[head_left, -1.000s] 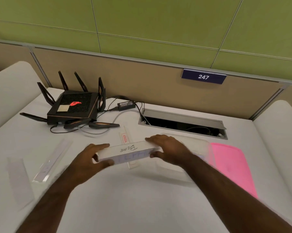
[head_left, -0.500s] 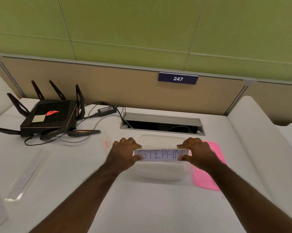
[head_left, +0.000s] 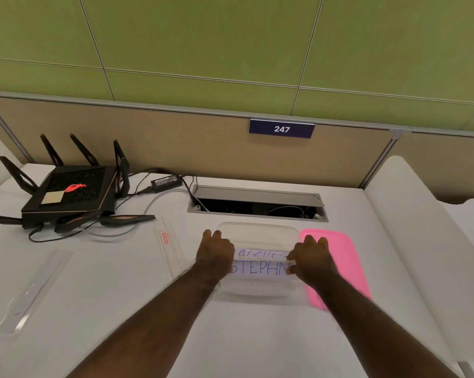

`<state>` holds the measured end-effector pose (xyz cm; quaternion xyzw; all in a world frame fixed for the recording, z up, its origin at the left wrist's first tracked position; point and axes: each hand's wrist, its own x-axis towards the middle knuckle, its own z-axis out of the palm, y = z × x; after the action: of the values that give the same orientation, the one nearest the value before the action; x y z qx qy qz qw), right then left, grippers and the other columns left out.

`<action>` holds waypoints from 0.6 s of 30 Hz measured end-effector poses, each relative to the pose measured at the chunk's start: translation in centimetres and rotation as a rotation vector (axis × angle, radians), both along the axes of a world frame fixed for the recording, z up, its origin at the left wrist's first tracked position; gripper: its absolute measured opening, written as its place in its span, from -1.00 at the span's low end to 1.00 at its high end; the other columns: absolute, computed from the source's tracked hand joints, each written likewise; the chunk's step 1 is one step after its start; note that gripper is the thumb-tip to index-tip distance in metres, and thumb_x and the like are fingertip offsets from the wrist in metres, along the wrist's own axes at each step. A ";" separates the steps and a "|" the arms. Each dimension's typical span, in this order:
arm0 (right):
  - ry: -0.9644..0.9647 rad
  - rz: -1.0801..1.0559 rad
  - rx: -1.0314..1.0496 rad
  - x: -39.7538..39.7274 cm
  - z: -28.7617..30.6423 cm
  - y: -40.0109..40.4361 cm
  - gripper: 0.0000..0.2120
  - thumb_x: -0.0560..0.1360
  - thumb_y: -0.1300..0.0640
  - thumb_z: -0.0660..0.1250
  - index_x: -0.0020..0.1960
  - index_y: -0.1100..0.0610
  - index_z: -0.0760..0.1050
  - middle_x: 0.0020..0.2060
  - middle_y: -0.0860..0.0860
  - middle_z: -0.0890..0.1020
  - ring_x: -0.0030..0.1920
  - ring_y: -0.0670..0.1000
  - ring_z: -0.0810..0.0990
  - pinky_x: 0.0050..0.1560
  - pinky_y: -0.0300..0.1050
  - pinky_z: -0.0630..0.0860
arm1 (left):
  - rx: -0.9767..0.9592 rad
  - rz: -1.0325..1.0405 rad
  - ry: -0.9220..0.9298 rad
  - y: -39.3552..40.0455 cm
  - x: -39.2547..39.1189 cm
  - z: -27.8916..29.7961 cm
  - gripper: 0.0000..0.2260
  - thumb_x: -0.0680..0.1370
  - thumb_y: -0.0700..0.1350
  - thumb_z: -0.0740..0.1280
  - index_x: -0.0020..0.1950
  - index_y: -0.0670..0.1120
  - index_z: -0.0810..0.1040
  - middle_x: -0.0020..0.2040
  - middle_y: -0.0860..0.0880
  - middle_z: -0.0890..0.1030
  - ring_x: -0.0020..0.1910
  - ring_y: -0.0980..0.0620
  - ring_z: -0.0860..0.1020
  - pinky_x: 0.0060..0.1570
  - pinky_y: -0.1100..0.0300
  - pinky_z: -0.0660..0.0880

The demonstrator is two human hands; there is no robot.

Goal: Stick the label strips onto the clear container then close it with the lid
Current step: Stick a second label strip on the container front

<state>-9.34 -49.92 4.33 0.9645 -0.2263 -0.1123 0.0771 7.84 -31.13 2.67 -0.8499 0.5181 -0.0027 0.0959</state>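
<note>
The clear container stands open on the white desk, below the cable hatch. A white label strip with blue handwriting lies along its near wall. My left hand holds the strip's left end and my right hand pinches its right end. Just above it a second written strip shows on or through the container; which, I cannot tell. The pink lid lies flat on the desk, right of the container and partly under my right hand.
A black router with antennas, cables and a power brick sits at the back left. The open cable hatch is behind the container. Clear backing strips lie on the desk to the left.
Both hands carried the label strip from mid-desk rightward to the container and lowered it against the near wall. The view shifted right. A second written strip now shows above it.
</note>
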 end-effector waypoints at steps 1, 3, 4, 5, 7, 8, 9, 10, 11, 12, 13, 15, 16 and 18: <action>0.025 0.017 -0.027 0.2 -0.3 0.1 -0.59 0.44 -0.21 0.36 0.19 -0.03 0.59 0.10 -0.01 0.64 0.17 0.10 0.43 0.15 0.10 0.24 | 0.015 0.018 0.001 -0.3 -0.2 0.0 -0.62 0.45 0.11 0.42 0.05 -0.19 0.59 0.04 -0.14 0.66 0.13 -0.17 0.49 0.24 -0.06 0.24; 0.071 0.042 -0.081 0.7 -0.7 0.2 -0.62 0.45 -0.18 0.35 0.14 0.02 0.60 0.07 0.02 0.63 0.16 0.12 0.43 0.18 0.13 0.24 | 0.044 0.045 0.004 -0.9 -0.5 0.2 -0.68 0.47 0.05 0.42 0.02 -0.19 0.59 0.01 -0.15 0.67 0.11 -0.15 0.50 0.26 -0.05 0.23; 0.091 0.043 -0.099 1.0 -0.7 0.4 -0.63 0.45 -0.17 0.35 0.11 0.05 0.60 0.05 0.03 0.64 0.15 0.12 0.45 0.19 0.14 0.24 | 0.058 0.049 0.006 -1.1 -0.7 0.3 -0.71 0.47 0.02 0.41 0.02 -0.19 0.59 0.00 -0.15 0.67 0.09 -0.15 0.50 0.26 -0.04 0.23; 0.109 0.037 -0.108 1.3 -0.7 0.4 -0.64 0.45 -0.15 0.36 0.08 0.09 0.59 0.03 0.04 0.65 0.15 0.12 0.46 0.20 0.15 0.25 | 0.076 0.051 0.004 -1.4 -0.9 0.4 -0.74 0.48 0.00 0.40 0.02 -0.18 0.59 -0.01 -0.15 0.67 0.08 -0.14 0.50 0.26 -0.04 0.23; 0.145 0.018 -0.113 2.0 -0.7 0.5 -0.66 0.44 -0.11 0.39 0.04 0.13 0.57 0.00 0.05 0.67 0.15 0.12 0.47 0.23 0.17 0.25 | 0.110 0.053 -0.002 -1.8 -1.1 0.3 -0.77 0.49 -0.03 0.39 0.03 -0.17 0.60 0.00 -0.14 0.67 0.07 -0.13 0.51 0.26 -0.03 0.24; 0.160 0.013 -0.115 2.2 -0.6 0.5 -0.67 0.43 -0.10 0.39 0.04 0.13 0.56 -0.01 0.05 0.67 0.15 0.12 0.48 0.24 0.18 0.24 | 0.118 0.050 0.001 -2.0 -1.2 0.1 -0.78 0.50 -0.04 0.39 0.03 -0.16 0.60 0.00 -0.14 0.67 0.07 -0.13 0.51 0.27 -0.03 0.24; 0.172 0.011 -0.117 2.5 -0.7 0.5 -0.68 0.44 -0.09 0.40 0.04 0.13 0.56 -0.01 0.05 0.67 0.16 0.12 0.48 0.26 0.19 0.23 | 0.124 0.046 0.006 -2.1 -1.2 0.0 -0.79 0.51 -0.04 0.38 0.03 -0.16 0.60 0.00 -0.14 0.67 0.07 -0.13 0.51 0.27 -0.03 0.24; 0.183 0.014 -0.121 2.7 -0.7 0.6 -0.68 0.44 -0.08 0.39 0.05 0.13 0.55 -0.02 0.05 0.67 0.16 0.12 0.48 0.28 0.20 0.22 | 0.131 0.047 0.011 -2.2 -1.3 -0.2 -0.79 0.52 -0.03 0.38 0.03 -0.16 0.59 0.01 -0.14 0.67 0.07 -0.13 0.51 0.27 -0.03 0.24; 0.194 0.020 -0.127 2.8 -0.8 0.7 -0.69 0.45 -0.07 0.39 0.05 0.13 0.55 -0.02 0.05 0.67 0.16 0.12 0.48 0.29 0.21 0.20 | 0.137 0.050 0.020 -2.2 -1.3 -0.3 -0.78 0.52 -0.02 0.38 0.02 -0.16 0.59 0.00 -0.14 0.67 0.07 -0.12 0.51 0.26 -0.02 0.24; 0.207 0.028 -0.135 2.8 -0.9 0.8 -0.69 0.45 -0.07 0.39 0.05 0.12 0.55 -0.02 0.05 0.67 0.15 0.12 0.48 0.29 0.21 0.20 | 0.135 0.051 0.029 -2.2 -1.3 -0.5 -0.78 0.52 -0.02 0.38 0.02 -0.17 0.59 0.00 -0.14 0.67 0.06 -0.12 0.51 0.25 -0.02 0.25; 0.216 0.039 -0.143 2.9 -1.1 0.9 -0.69 0.45 -0.07 0.39 0.06 0.12 0.54 -0.03 0.05 0.67 0.14 0.12 0.48 0.30 0.21 0.20 | 0.122 0.046 0.036 -2.2 -1.3 -0.7 -0.78 0.52 -0.03 0.38 0.02 -0.17 0.59 0.00 -0.14 0.67 0.06 -0.12 0.51 0.24 -0.02 0.25; 0.205 0.060 -0.148 2.9 -1.3 0.9 -0.63 0.44 -0.14 0.38 0.08 0.12 0.56 -0.03 0.05 0.66 0.13 0.12 0.49 0.29 0.21 0.20 | 0.061 0.037 0.044 -2.0 -1.2 -0.9 -0.77 0.52 -0.01 0.37 0.02 -0.16 0.60 0.00 -0.13 0.67 0.06 -0.12 0.50 0.21 -0.02 0.27; 0.180 0.063 -0.135 3.0 -1.3 0.9 -0.58 0.43 -0.20 0.37 0.08 0.11 0.56 -0.01 0.05 0.66 0.14 0.12 0.49 0.28 0.20 0.20 | 0.007 0.033 0.050 -1.8 -1.1 -0.8 -0.75 0.53 0.02 0.34 0.03 -0.15 0.60 0.01 -0.12 0.67 0.07 -0.13 0.50 0.19 -0.03 0.27; 0.093 0.063 -0.085 3.5 -1.0 1.0 -0.52 0.44 -0.29 0.29 0.11 0.08 0.57 0.04 0.04 0.65 0.17 0.12 0.49 0.27 0.19 0.20 | -0.134 0.045 0.055 -1.3 -0.8 -0.2 -0.74 0.55 0.05 0.24 0.03 -0.09 0.61 0.00 -0.08 0.66 0.05 -0.12 0.50 0.09 0.00 0.30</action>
<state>-5.89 -48.94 3.37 0.9607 -0.1966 -0.1447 0.1319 7.07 -32.47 2.45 -0.8658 0.4997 -0.0120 0.0245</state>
